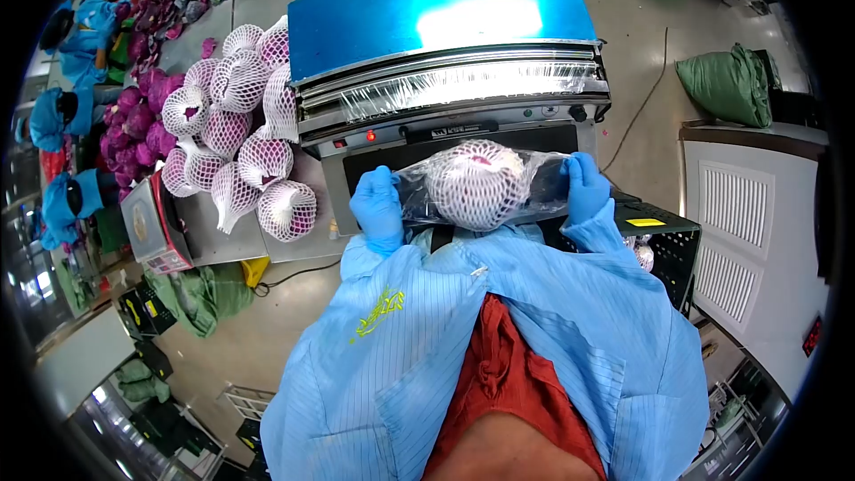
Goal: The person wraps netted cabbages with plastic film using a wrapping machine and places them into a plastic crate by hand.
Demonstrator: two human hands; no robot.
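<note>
A round vegetable in a white foam net (478,183) lies on clear plastic film (548,180) over the dark plate of a wrapping machine (583,135). My left hand (378,205), in a blue glove, pinches the film's left end. At the right end, my right hand (587,187), also gloved in blue, grips the film with closed fingers. The film is stretched between both hands and rises partly around the netted vegetable. Behind it, the machine has a film roll (463,85) under a blue cover (356,27) and a lit red lamp.
Several netted vegetables (239,80) are piled left of the machine, beside bare purple cabbages (134,129). A red and grey box (153,223) stands at the table's left edge. A black crate (681,245) is at my right. Co-workers in blue (71,116) are at far left.
</note>
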